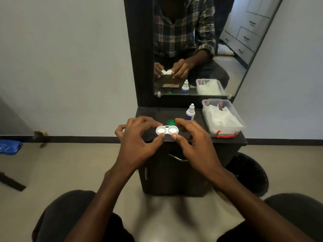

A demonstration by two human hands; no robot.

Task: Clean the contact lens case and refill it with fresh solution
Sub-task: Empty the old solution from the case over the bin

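Observation:
A white contact lens case [167,130] with two round wells, both uncapped, is held level above the dark cabinet top [150,111]. My left hand [138,137] pinches its left end between thumb and fingers. My right hand [190,137] pinches its right end the same way. A green cap [171,122] lies on the cabinet top just behind the case. A small white solution bottle [190,113] with a blue label stands upright behind and to the right, its cap on.
A clear plastic box [222,119] with red latches, holding white tissues, sits at the right of the cabinet top. A mirror [201,49] rises behind. A dark round bin [251,173] stands on the floor to the right. A blue cloth [9,146] lies far left.

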